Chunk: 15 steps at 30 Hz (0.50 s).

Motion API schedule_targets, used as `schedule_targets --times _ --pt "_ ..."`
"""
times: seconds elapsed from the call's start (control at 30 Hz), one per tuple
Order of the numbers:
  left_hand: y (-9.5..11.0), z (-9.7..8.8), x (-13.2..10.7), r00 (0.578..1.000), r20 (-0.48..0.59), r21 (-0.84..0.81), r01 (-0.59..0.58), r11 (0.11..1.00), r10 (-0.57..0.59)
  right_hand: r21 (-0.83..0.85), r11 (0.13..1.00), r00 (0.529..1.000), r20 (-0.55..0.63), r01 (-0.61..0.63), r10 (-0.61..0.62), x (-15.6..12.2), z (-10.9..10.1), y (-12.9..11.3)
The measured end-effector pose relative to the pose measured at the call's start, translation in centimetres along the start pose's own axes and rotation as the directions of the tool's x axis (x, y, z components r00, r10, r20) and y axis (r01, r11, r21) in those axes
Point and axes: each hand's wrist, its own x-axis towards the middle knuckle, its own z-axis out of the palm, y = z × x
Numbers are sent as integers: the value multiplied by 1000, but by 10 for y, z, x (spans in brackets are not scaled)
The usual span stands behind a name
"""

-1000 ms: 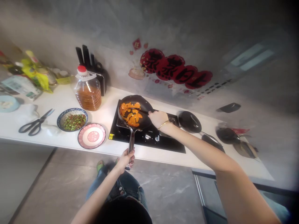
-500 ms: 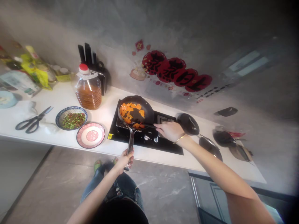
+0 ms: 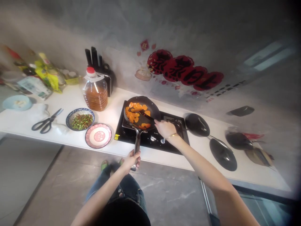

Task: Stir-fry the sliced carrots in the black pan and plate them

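Observation:
My left hand (image 3: 132, 160) is wrapped round the metal handle of a dark frying pan (image 3: 153, 108), which sits on the left part of a black cooktop (image 3: 147, 138). Orange carrot slices (image 3: 133, 116) lie spread over the pan's bottom, mostly on its left side. Over the pan's right rim, my right hand (image 3: 166, 128) grips a black spatula (image 3: 149, 117). The spatula's head is down among the carrots, and its far end is partly hidden by them. Most of its grip is covered by my fingers.
Left of the cooktop are a pink plate (image 3: 107, 134), a bowl of chopped green and red bits (image 3: 81, 121), scissors (image 3: 46, 123) and an oil jug (image 3: 96, 95). A knife block (image 3: 108, 82) stands behind. Dark pan lids (image 3: 197, 125) lie at the right.
The spatula has moved from the pan's near edge up into its middle, and the carrots have shifted. My left hand keeps its hold on the handle. The whole view has swung slightly left.

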Motion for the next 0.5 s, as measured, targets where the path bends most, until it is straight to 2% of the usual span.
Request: schedule_targets --times 0.13,0.23,0.4,0.5 --pt "1 -10 -4 999 -28 -14 -46 999 46 23 992 992 -14 -124 124 -41 13 6" --pt "10 -30 -10 989 -93 29 -113 993 115 50 991 993 17 -121 121 -57 26 9" --pt "43 -64 -19 950 -169 57 -255 965 261 188 967 983 -37 -173 182 -49 63 9" --pt "70 -87 -24 888 -262 14 -388 922 378 323 931 986 58 -169 159 -30 92 7"
